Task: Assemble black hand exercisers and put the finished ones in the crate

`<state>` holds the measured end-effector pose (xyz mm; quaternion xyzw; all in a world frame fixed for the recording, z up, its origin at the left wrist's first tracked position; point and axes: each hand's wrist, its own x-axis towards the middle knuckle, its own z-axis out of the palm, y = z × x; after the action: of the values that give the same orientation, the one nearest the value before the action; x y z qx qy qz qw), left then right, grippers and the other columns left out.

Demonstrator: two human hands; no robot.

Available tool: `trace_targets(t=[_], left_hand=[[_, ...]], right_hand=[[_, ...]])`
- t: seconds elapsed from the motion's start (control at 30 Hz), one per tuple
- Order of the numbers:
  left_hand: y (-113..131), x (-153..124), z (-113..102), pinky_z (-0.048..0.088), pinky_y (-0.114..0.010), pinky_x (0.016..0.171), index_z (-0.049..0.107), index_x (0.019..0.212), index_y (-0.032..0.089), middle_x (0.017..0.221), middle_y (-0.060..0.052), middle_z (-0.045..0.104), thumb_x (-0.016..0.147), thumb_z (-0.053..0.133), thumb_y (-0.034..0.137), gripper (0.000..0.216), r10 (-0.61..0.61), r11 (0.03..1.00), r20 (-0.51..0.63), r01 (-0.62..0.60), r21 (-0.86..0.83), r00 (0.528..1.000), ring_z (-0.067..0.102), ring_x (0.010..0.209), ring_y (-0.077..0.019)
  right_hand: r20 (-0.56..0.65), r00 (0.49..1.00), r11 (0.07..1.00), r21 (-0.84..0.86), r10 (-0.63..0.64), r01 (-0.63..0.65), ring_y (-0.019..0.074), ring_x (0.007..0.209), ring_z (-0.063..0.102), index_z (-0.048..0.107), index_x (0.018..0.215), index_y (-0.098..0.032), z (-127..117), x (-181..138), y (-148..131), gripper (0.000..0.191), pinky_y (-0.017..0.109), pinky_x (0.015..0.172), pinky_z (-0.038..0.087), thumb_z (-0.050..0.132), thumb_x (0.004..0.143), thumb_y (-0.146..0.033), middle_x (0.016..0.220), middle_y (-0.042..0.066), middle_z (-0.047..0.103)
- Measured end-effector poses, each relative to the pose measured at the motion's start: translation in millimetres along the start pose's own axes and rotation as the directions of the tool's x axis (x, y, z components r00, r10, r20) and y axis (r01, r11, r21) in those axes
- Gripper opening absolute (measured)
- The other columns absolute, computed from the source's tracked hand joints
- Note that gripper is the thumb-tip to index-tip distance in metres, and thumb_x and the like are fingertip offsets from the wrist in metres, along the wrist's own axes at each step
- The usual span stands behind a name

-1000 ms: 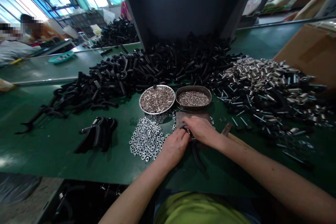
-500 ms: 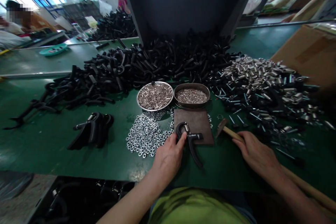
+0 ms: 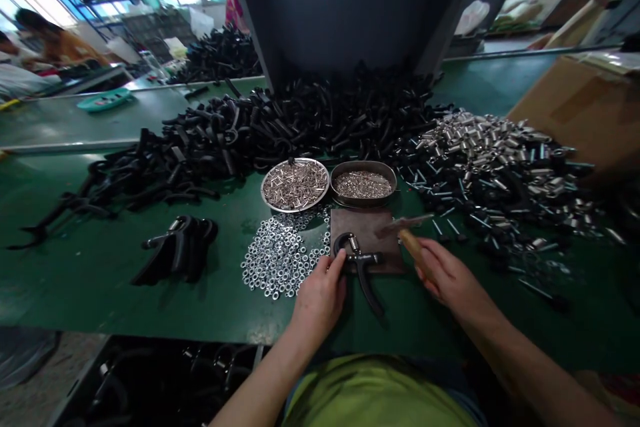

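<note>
My left hand (image 3: 323, 290) pinches a black hand grip strengthener (image 3: 369, 290) by its curved side. That piece has a metal spring and a black knob, and it lies partly on a square brown metal plate (image 3: 357, 220). My right hand (image 3: 445, 273) is wrapped round the wooden handle of a hammer (image 3: 413, 250). The hammer's head is smeared by motion above the plate's right side. Beside my left hand lie many silver nuts (image 3: 277, 260). Behind the plate stand a round dish of small metal pins (image 3: 269, 199) and an oval tin of tiny metal parts (image 3: 345, 199).
A heap of black handles (image 3: 280, 120) spreads across the back, before a large dark bin (image 3: 345, 7). Springs (image 3: 480, 140) and bolts with black knobs pile up at right, near a cardboard box (image 3: 575, 100). Several assembled grips (image 3: 183, 250) lie left. Other people sit far left.
The hammer has been lifted and swung left, from beside the plate to over its right part. My left hand still holds the grip strengthener almost in place.
</note>
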<state>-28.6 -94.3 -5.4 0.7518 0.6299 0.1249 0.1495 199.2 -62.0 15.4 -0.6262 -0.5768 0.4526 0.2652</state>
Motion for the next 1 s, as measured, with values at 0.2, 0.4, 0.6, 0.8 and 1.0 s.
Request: trace_targets(t=[0.2, 0.4, 0.6, 0.8, 1.0], left_hand=[[-5.4, -0.6, 6.3, 0.052, -0.032, 0.072, 0.046, 0.128, 0.017, 0.101, -0.008, 0.056, 0.082, 0.048, 0.014, 0.047, 0.007, 0.998, -0.079, -0.013, -0.069, 0.997, 0.06, 0.079, -0.0178], [-4.7, -0.2, 2.4, 0.052, -0.032, 0.072, 0.046, 0.129, 0.016, 0.102, -0.009, 0.056, 0.082, 0.049, 0.016, 0.047, -0.023, 0.998, -0.051, 0.02, -0.067, 0.998, 0.06, 0.079, -0.0179], [0.7, 5.0, -8.0, 0.05, -0.028, 0.067, 0.053, 0.127, 0.03, 0.097, -0.006, 0.053, 0.084, 0.043, 0.01, 0.048, 0.04, 0.994, 0.0, -0.04, -0.102, 0.999, 0.058, 0.07, -0.0136], [2.4, 16.5, -18.3, 0.05, -0.027, 0.058, 0.053, 0.127, 0.024, 0.089, -0.005, 0.056, 0.083, 0.053, 0.023, 0.044, -0.172, 0.593, 0.153, 0.226, -0.773, 0.973, 0.058, 0.069, -0.0137], [31.9, 9.9, -6.6, 0.055, -0.026, 0.066, 0.054, 0.124, 0.015, 0.118, -0.014, 0.06, 0.078, 0.064, 0.026, 0.048, -0.233, -0.232, 0.53, 0.483, -0.844, 0.815, 0.065, 0.09, -0.018]], right_hand=[[-0.007, 1.0, 1.0, 0.02, 0.004, -0.004, 0.0119, 0.045, 0.049, 0.052, 0.114, -0.02, 5.4, -28.9, 0.0, 0.046, 0.023, 0.04, 0.038, 0.032, 0.089, -0.053, 0.062, -0.001, 0.054], [0.146, 0.881, 0.715, -0.532, -0.45, 0.453, 0.0223, 0.085, 0.067, 0.052, 0.123, -0.022, 17.1, -19.8, -21.2, 0.038, 0.034, 0.071, 0.052, 0.029, 0.094, -0.029, 0.106, 0.009, 0.067], [0.05, 0.857, 0.515, -0.781, -0.513, 0.354, 0.0182, 0.078, 0.066, 0.05, 0.128, -0.019, -1.3, -15.3, 17.5, 0.039, 0.029, 0.063, 0.05, 0.028, 0.097, -0.028, 0.107, 0.009, 0.067], [-0.099, 0.832, 0.313, -0.945, -0.546, 0.093, 0.0202, 0.07, 0.061, 0.062, 0.117, -0.018, -39.8, -11.4, 55.2, 0.037, 0.03, 0.052, 0.04, 0.039, 0.094, -0.036, 0.082, 0.008, 0.067], [-0.027, 0.817, 0.504, -0.799, -0.575, 0.328, 0.0221, 0.097, 0.055, 0.064, 0.107, -0.017, -36.8, 40.6, -0.6, 0.03, 0.034, 0.082, 0.045, 0.041, 0.093, -0.029, 0.101, 0.008, 0.065]])
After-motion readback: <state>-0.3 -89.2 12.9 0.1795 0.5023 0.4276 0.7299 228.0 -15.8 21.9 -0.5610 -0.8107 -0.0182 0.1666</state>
